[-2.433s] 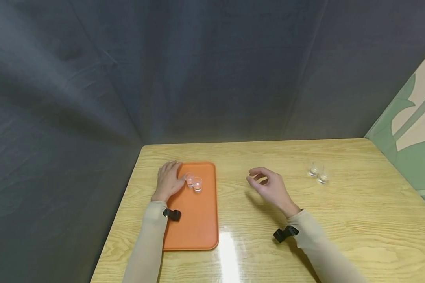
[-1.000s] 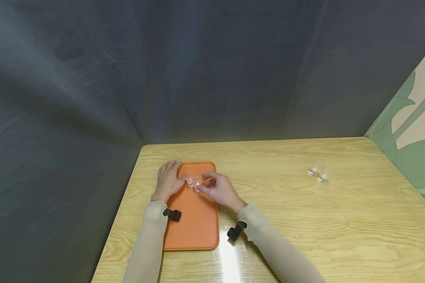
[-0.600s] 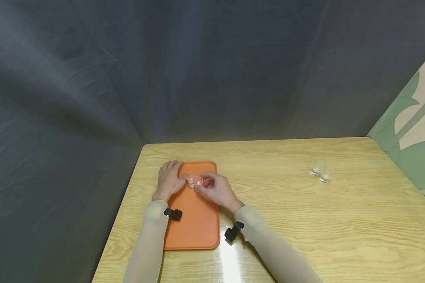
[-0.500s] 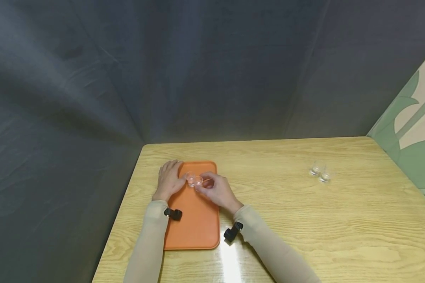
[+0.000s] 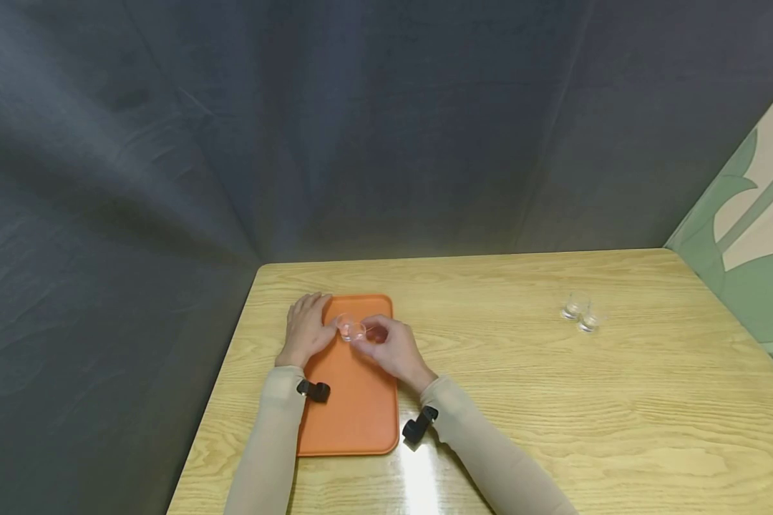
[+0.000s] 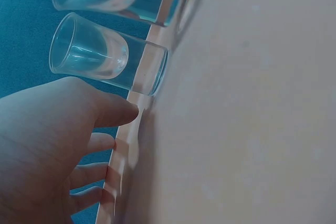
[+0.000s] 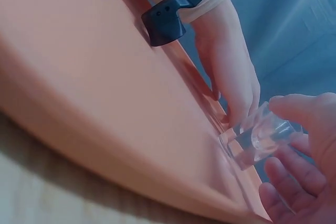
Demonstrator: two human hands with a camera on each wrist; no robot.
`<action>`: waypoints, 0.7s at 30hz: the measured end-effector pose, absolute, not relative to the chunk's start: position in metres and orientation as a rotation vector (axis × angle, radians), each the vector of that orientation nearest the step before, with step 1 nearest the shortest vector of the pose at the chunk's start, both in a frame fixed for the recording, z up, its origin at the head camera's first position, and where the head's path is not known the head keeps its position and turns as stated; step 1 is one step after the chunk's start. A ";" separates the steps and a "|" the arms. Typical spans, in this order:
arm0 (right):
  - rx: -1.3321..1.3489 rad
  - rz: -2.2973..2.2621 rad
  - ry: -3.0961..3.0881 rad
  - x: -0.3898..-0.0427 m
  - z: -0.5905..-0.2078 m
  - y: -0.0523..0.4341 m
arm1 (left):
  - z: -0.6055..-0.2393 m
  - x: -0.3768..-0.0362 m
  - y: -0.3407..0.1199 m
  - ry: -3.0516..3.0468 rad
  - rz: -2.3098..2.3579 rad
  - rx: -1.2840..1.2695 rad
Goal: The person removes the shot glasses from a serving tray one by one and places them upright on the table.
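Observation:
Two small clear shot glasses stand side by side on an orange tray [image 5: 351, 422]. My right hand [image 5: 394, 350] pinches the nearer right glass [image 7: 262, 136] between thumb and fingers near its rim. Just left of it, in the left wrist view, is the other shot glass [image 6: 105, 56], upright on the tray. My left hand [image 5: 305, 331] rests along the tray's left edge with fingers extended, its thumb [image 6: 123, 111] right beside that glass's base. Part of the held glass is hidden by my right fingers in the head view.
Two more shot glasses, a back one [image 5: 575, 306] and a front one [image 5: 588, 320], stand close together on the wooden table [image 5: 522, 415] to the right. A dark curtain [image 5: 425, 129] hangs behind the table and along its left side.
My right hand has come from over the table to the tray and taken hold of the right glass. That glass has shifted slightly left, towards the other. My left hand has stayed put.

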State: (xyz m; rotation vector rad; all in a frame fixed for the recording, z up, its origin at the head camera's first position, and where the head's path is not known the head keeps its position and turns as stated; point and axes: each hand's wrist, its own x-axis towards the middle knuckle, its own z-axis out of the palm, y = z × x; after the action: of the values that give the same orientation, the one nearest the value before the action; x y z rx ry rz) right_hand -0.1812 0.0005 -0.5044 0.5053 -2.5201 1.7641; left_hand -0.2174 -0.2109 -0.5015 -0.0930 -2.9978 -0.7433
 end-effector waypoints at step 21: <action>0.326 2.043 -2.304 -0.174 -0.495 0.019 | -0.499 -0.215 -0.211 -3.008 -0.749 -0.095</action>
State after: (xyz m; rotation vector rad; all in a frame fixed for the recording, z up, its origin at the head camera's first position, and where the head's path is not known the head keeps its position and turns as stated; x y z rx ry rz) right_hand -0.1744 0.0186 -0.4953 0.3259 -2.3042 2.0427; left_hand -0.2152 -0.2110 -0.4991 -0.0948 -3.0076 -0.7485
